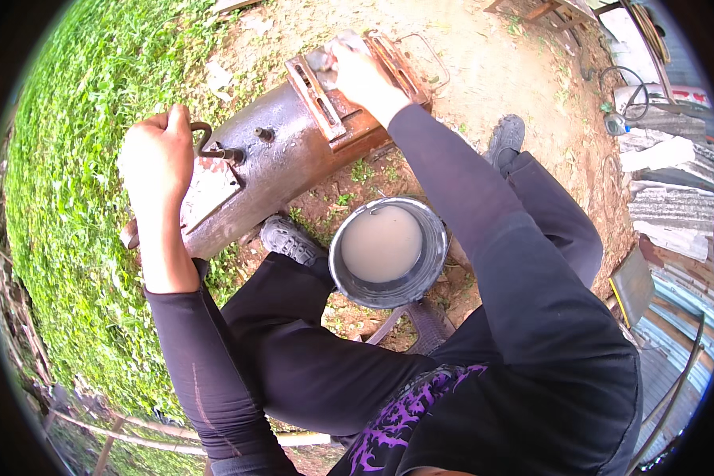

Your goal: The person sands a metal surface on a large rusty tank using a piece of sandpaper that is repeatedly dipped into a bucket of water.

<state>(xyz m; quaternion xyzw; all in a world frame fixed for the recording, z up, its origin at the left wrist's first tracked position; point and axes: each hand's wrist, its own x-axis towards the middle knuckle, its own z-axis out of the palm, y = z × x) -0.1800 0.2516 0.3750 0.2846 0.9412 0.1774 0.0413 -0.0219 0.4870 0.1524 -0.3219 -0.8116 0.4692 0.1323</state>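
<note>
In front of me a rusty metal cylinder tank (262, 160) lies on its side on the ground, its surface wet and shiny. My left hand (157, 154) is closed around the upper end of a bent metal pipe (202, 140) fixed to the tank. Close by, a short threaded stub (265, 134) sticks up. My right hand (360, 74) presses a blurred grey pad (321, 61) onto the mounting plate between two slotted rusty brackets (315, 98). Between my legs stands a dark bucket (336, 262) holding cloudy, brownish water (382, 244).
A wire-like metal handle (443, 62) juts from the tank's far end. A flat plate (208, 187) sits on its near end. Grass (77, 196) covers the left side. Corrugated sheets (672, 208), a plastic bottle (616, 124) and a black cable (642, 89) lie along the right.
</note>
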